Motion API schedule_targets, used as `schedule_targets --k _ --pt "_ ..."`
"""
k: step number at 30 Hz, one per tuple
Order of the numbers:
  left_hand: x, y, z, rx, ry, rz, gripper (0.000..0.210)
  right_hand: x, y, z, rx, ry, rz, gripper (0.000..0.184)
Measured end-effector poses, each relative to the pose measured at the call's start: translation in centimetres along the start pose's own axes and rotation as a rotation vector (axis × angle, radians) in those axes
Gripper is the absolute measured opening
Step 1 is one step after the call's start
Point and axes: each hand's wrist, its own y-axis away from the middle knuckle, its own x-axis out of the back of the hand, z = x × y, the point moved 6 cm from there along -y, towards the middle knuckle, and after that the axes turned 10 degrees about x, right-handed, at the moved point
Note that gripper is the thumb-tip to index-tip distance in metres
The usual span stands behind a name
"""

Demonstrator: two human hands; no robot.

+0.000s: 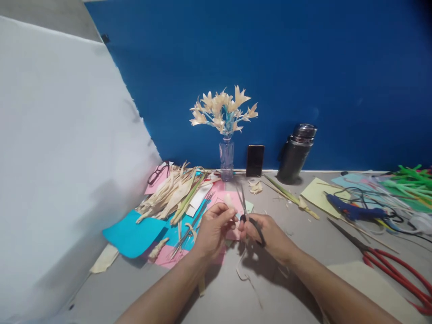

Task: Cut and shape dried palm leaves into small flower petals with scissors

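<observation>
Between thumb and fingers, my left hand (216,225) pinches a small pale piece of husk (228,201), whose top shows above the fingertips. My right hand (263,233) has its fingers in the black handles of a pair of scissors (243,202). The blades point up and away, just right of the left fingertips, and look slightly parted. Under the hands lie pink paper (232,231) and thin curly scraps (245,272). Left of them is a heap of dried corn husks (178,189) on blue sheets (137,234), with thin wires (192,227) beside it.
Behind my hands stands a glass vase (227,159) of husk flowers (224,108), beside a phone (255,160) and a dark flask (295,155). To the right lie a blue glue gun (357,209), red-handled scissors (391,265) and green pipe cleaners (410,184). A blue panel (270,58) rises behind.
</observation>
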Motion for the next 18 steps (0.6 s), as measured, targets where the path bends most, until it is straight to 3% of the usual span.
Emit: schedule_targets --k 6,18 --pt "0.2 0.2 0.9 -0.113 -0.046 -0.011 0.017 -1.0 0.1 0.9 -0.013 0.067 -0.118 0.047" --pt "-0.2 0.4 1.2 -0.13 -0.113 -0.031 0.013 -1.3 0.1 0.7 -0.035 0.077 -0.101 0.055"
